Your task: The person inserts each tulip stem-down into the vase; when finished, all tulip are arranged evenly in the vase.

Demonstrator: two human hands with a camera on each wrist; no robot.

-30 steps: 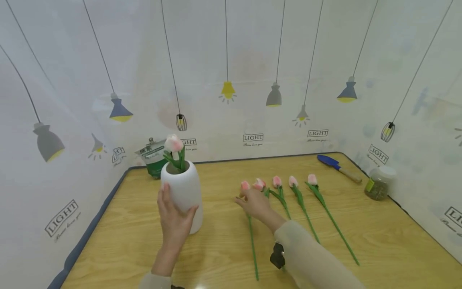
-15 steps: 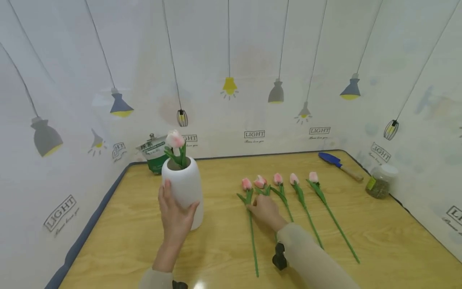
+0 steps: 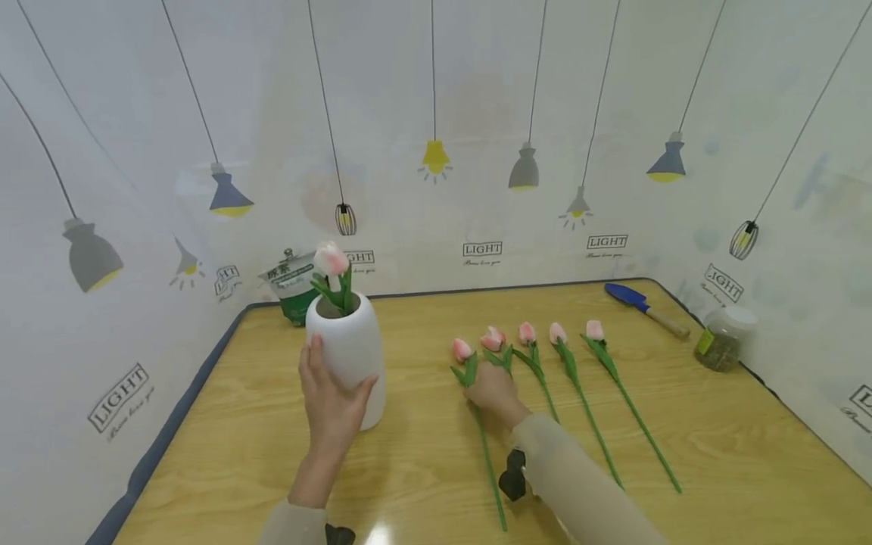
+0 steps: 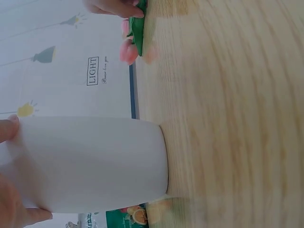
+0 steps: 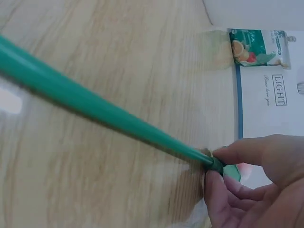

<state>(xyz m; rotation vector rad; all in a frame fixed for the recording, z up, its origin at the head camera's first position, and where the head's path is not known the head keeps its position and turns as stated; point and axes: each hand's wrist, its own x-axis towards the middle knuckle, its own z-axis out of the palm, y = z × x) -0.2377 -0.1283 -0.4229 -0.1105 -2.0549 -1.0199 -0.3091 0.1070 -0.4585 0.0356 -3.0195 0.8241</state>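
My left hand (image 3: 334,397) grips the side of a tall white vase (image 3: 357,344), thumb to the right. The vase stands upright on the table in the left wrist view. One pink tulip (image 3: 331,259) pokes out of its mouth, leaves just above the rim. On the right, thumb and fingers of my right hand (image 3: 493,390) pinch the leftmost tulip (image 3: 462,349) just below its leaves. Its green stem (image 5: 109,109) runs close over the wood in the right wrist view. A second tulip (image 3: 493,338) lies partly hidden behind that hand.
More tulips, including one at the far right (image 3: 595,331), lie in a row. A blue trowel (image 3: 625,295) and a lidded jar (image 3: 722,341) sit at the right. Behind the vase stands a green and white bag (image 3: 296,295). Printed sheeting walls the table.
My right hand has come down from the leftmost tulip's head to its stem and pinches it. The stem's lower end has swung right. My left hand keeps its grip on the vase.
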